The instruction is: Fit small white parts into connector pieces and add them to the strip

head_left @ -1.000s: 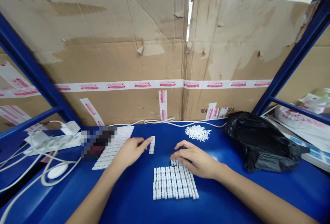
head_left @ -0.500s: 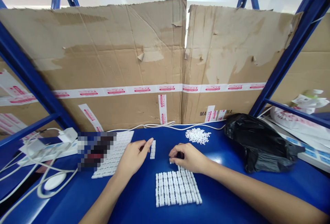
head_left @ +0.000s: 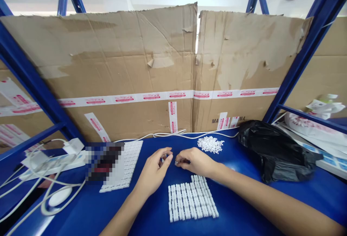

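Observation:
My left hand (head_left: 157,169) is above the blue tabletop with fingers curled and thumb close to the index finger. A bit of white shows between its fingers, too hidden to name. Facing it, my right hand (head_left: 196,160) pinches a small white piece (head_left: 176,163) between thumb and fingertips, a short gap away from the left. Below the right hand lies a block of white ribbed strips (head_left: 189,201) set side by side, a few at its right reaching farther back. Behind that hand is a loose pile of small white pieces (head_left: 210,144).
A larger sheet of white strips (head_left: 131,163) lies at left, partly under a blurred patch. Beside it are a power strip (head_left: 56,163) and white cables (head_left: 45,192). A black plastic bag (head_left: 273,152) sits at right. Cardboard (head_left: 130,62) stands along the back.
My left hand has moved right, covering the spot where a short white strip lay. My right hand has risen off the block's back edge with a small piece. The view has shifted slightly.

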Available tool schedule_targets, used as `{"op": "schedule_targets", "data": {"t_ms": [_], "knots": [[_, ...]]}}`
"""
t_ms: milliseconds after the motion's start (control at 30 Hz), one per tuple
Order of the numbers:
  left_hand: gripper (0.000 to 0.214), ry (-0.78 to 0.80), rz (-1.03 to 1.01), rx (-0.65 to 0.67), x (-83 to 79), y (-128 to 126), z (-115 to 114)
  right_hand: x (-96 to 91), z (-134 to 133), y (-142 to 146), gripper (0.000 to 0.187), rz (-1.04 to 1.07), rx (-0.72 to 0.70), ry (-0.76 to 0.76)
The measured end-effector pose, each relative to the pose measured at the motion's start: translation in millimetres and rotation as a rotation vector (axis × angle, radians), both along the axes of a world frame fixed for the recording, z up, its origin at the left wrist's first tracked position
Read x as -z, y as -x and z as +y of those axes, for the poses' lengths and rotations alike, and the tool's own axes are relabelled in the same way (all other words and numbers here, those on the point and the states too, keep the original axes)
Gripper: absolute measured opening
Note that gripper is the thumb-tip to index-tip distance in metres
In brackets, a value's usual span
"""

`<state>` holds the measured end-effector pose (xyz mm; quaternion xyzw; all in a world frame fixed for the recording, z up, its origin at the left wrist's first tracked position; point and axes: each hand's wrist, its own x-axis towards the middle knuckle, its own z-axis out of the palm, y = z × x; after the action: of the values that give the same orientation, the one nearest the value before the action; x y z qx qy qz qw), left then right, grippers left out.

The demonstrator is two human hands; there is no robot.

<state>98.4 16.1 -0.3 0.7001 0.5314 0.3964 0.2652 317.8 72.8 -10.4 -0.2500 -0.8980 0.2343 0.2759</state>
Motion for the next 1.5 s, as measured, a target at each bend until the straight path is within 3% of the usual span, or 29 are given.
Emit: {"op": "schedule_targets", "data": {"t_ms": [233,500,700,933,1167,1300,1500], "knots": [[0.036,0.045,0.04,0.084,4.7,-6,-1,-1.5,-6,1,0.007,0.18,0.118,0.046],[0.03,0.018,-0.343,0.08,12.7,-15,-1,-8.8,-22,8,0.016,0.384,0.161,0.279],[0.024,-0.135,-0.193,-0.026,0.7,-19,-9,-12.0,-32,14,0.014,0.368,0.247,0.233],[0.022,-0.259,-0.127,-0.037,9.1,-21,-11,-7.8,-34,20,0.005,0.395,0.35,0.266],[0.019,-0.312,-0.095,-0.065,6.3,-29,-12,-8.9,-25,16,0.012,0.323,0.389,0.186],[0.019,-0.206,-0.197,-0.094,2.2,-34,-13,-13.3,-1,-19,0.014,0.167,0.548,0.053],[0.036,0.153,-0.61,-0.019,1.4,-28,-6,-16.8,21,-77,0.012,-0.163,0.884,-0.162]]}}
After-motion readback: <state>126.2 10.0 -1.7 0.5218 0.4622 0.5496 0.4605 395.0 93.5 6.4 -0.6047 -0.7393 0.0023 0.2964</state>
